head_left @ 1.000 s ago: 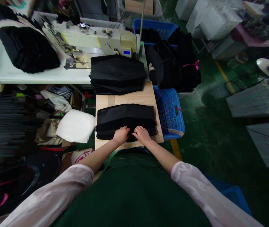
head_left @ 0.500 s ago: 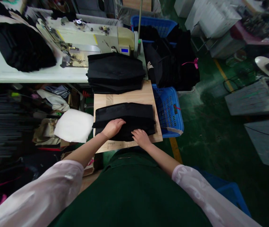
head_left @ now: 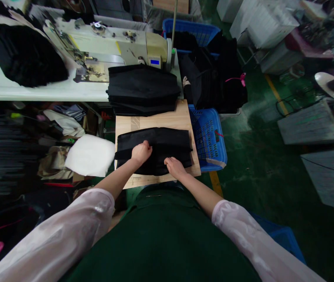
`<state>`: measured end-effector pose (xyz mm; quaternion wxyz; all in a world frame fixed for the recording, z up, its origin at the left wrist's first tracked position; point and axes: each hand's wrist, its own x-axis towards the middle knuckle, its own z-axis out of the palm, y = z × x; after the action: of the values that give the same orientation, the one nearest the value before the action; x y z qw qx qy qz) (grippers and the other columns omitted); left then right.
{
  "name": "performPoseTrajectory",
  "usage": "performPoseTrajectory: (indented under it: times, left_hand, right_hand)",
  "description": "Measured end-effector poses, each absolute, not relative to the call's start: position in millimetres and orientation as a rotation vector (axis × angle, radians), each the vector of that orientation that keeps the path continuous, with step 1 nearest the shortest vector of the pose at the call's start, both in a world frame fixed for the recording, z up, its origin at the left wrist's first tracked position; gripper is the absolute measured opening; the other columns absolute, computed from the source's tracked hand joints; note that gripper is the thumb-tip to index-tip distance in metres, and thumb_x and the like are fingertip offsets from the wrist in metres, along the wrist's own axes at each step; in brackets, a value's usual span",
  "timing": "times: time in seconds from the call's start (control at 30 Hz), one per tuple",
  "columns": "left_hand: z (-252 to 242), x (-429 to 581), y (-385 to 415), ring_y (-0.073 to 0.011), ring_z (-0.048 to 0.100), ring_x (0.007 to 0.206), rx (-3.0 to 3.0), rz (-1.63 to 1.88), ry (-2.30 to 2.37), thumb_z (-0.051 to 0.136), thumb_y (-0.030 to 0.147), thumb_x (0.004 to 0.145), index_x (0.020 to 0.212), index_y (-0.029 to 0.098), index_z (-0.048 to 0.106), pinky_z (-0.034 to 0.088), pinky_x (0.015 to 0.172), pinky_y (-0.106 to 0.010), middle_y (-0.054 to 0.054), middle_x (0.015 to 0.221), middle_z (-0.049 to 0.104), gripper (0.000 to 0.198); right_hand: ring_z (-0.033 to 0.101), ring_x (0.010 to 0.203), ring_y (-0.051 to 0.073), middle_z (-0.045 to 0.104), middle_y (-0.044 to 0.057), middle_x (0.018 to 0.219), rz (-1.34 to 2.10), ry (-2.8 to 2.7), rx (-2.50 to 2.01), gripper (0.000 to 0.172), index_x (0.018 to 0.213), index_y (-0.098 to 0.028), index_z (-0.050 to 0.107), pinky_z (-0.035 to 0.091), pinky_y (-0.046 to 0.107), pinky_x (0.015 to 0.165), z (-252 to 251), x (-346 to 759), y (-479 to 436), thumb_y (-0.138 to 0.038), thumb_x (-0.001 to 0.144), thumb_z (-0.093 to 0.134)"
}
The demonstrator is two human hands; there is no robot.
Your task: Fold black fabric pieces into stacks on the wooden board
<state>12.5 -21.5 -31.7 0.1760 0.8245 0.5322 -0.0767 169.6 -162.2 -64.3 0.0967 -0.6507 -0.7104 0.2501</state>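
A stack of black fabric pieces [head_left: 167, 138] lies on a light wooden board [head_left: 152, 122] in front of me. My left hand [head_left: 142, 152] is closed at the middle of the stack, its fingers curled in a pinch on the black cloth. At the near edge, right of centre, my right hand [head_left: 175, 167] has its fingers bent and pressed together on the same cloth. How many layers each hand grips is hidden. Farther back on the board, a second, thicker black fabric stack [head_left: 143, 88] rests against the sewing machine [head_left: 131, 43].
A blue basket [head_left: 210, 137] stands right of the board. Behind it are black fabric bundles [head_left: 214, 74] and another blue basket [head_left: 192, 25]. A white padded sheet [head_left: 90, 155] lies to the left. More black cloth [head_left: 23, 55] is on the white machine table [head_left: 43, 93].
My left hand has moved up and slightly right over the cloth, and its fingers have curled in. The right hand has stayed at the near edge, its fingers bunched more tightly.
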Motion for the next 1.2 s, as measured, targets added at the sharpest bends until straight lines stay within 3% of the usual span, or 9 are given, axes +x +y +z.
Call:
performPoseTrajectory:
  times: [0.13, 0.3, 0.6, 0.8, 1.07, 1.2]
  left_hand:
    - [-33, -17, -39, -0.0191, 0.062, 0.074, 2.337, 0.029, 1.155, 0.049, 0.038, 0.089, 0.084, 0.016, 0.06, 0.048, 0.069, -0.029, -0.007, 0.082, 0.064, 0.025]
    - [-47, -48, -56, -0.0212, 0.056, 0.098, 2.398, 0.123, 0.692, 0.062, 0.023, 0.081, 0.096, 0.017, 0.065, 0.048, 0.089, -0.035, -0.009, 0.105, 0.058, 0.016]
    - [-65, -35, -57, -0.0201, 0.058, 0.09, 2.487, -0.06, 0.705, 0.055, 0.023, 0.089, 0.093, 0.017, 0.07, 0.05, 0.083, -0.032, -0.008, 0.092, 0.06, 0.017]
    - [-67, -32, -52, -0.0194, 0.06, 0.086, 2.449, -0.029, 0.718, 0.052, 0.019, 0.089, 0.09, 0.014, 0.069, 0.05, 0.083, -0.031, -0.009, 0.087, 0.062, 0.018]
    - [-70, -32, -47, -0.0205, 0.063, 0.093, 2.252, 0.008, 0.797, 0.046, 0.023, 0.09, 0.099, 0.015, 0.069, 0.049, 0.087, -0.031, -0.009, 0.097, 0.068, 0.025]
    - [-66, -31, -45, -0.0204, 0.064, 0.09, 2.159, 0.007, 0.833, 0.044, 0.033, 0.092, 0.094, 0.016, 0.07, 0.048, 0.086, -0.031, -0.008, 0.094, 0.069, 0.03]
  right_hand:
    - [0.051, 0.098, 0.02, 0.061, 0.007, 0.103, 0.701, -2.232, -1.836, 0.018, 0.1, -0.018, 0.066, 0.043, 0.03, 0.079, -58, 169, -164, -0.013, 0.091, 0.051]
    - [0.049, 0.101, 0.021, 0.059, 0.009, 0.108, 0.597, -2.39, -1.783, 0.017, 0.101, -0.018, 0.067, 0.042, 0.03, 0.076, -60, 170, -160, -0.029, 0.092, 0.057]
    - [0.05, 0.095, 0.018, 0.062, 0.007, 0.101, 0.544, -2.451, -1.762, 0.024, 0.092, -0.018, 0.069, 0.041, 0.027, 0.072, -66, 169, -154, -0.027, 0.097, 0.047]
    - [0.051, 0.099, 0.02, 0.061, 0.007, 0.104, 0.608, -2.37, -1.805, 0.015, 0.096, -0.019, 0.069, 0.043, 0.029, 0.074, -64, 162, -153, -0.027, 0.092, 0.057]
    - [0.054, 0.096, 0.017, 0.064, 0.004, 0.099, 0.772, -1.954, -1.883, 0.013, 0.086, -0.02, 0.065, 0.043, 0.028, 0.082, -60, 151, -153, -0.023, 0.093, 0.054]
    - [0.055, 0.092, 0.017, 0.063, 0.004, 0.095, 0.763, -1.929, -1.85, 0.014, 0.086, -0.019, 0.062, 0.043, 0.028, 0.08, -56, 154, -152, -0.025, 0.094, 0.053]
